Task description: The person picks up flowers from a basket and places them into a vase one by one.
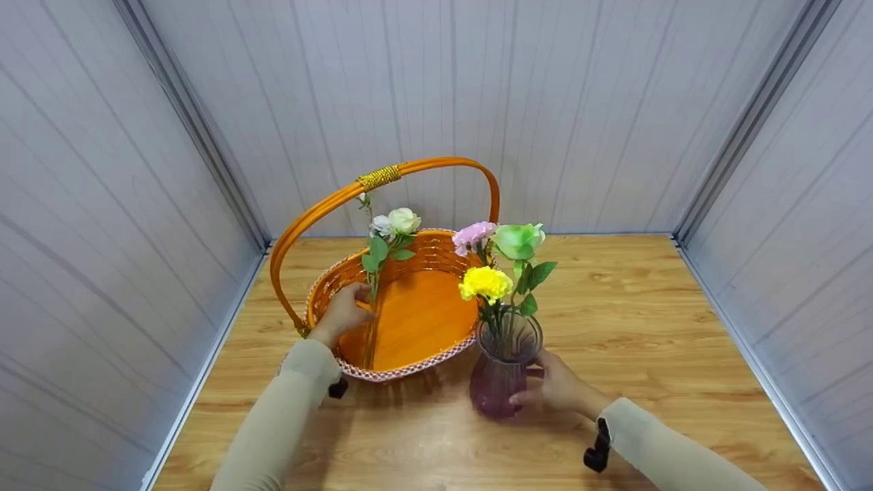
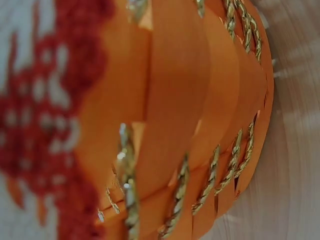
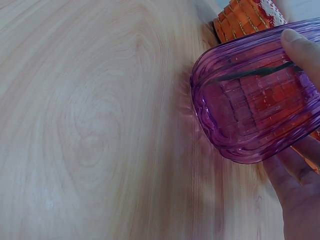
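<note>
An orange woven basket stands left of the middle of the table. Over its left rim reaches my left hand, whose fingers pinch the long stems of white artificial roses leaning inside it. My right hand grips the side of a purple ribbed glass vase. Out of the vase rise a pink carnation, a yellow carnation and a green rose. In the right wrist view the thumb lies across the vase. The left wrist view hides the left hand, showing the basket's outer wall.
A tall arched handle with gold wrapping spans the basket. The vase stands just right of the basket's front rim. Pale panelled walls enclose the wooden table at the back and both sides.
</note>
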A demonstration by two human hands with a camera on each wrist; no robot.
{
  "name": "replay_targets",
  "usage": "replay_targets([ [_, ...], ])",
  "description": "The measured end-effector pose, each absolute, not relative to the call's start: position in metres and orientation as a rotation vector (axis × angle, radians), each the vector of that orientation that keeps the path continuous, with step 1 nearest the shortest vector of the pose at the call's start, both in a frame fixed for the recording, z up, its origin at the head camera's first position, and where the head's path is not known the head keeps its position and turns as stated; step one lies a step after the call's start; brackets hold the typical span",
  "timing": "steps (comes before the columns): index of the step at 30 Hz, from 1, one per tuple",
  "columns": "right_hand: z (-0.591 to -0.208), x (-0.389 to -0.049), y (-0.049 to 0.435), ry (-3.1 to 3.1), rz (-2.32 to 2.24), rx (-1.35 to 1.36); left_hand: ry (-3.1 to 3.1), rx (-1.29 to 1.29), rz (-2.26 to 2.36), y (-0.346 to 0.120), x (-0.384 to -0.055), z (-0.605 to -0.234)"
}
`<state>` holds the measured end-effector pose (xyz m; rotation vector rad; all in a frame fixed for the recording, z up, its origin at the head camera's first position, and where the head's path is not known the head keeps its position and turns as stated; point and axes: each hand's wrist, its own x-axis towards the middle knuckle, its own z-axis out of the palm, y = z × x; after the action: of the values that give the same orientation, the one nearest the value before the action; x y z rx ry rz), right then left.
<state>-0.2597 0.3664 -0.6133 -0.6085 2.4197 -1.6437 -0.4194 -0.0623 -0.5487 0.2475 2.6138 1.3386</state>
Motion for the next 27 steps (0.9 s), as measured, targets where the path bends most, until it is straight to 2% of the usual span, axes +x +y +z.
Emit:
replay_targets([
  [27,-0.6131,-0.2597,0.366,2.407,-1.659,-0.608,2.396,0.235,1.477,-0.0643,-0.4218,-0.5514],
])
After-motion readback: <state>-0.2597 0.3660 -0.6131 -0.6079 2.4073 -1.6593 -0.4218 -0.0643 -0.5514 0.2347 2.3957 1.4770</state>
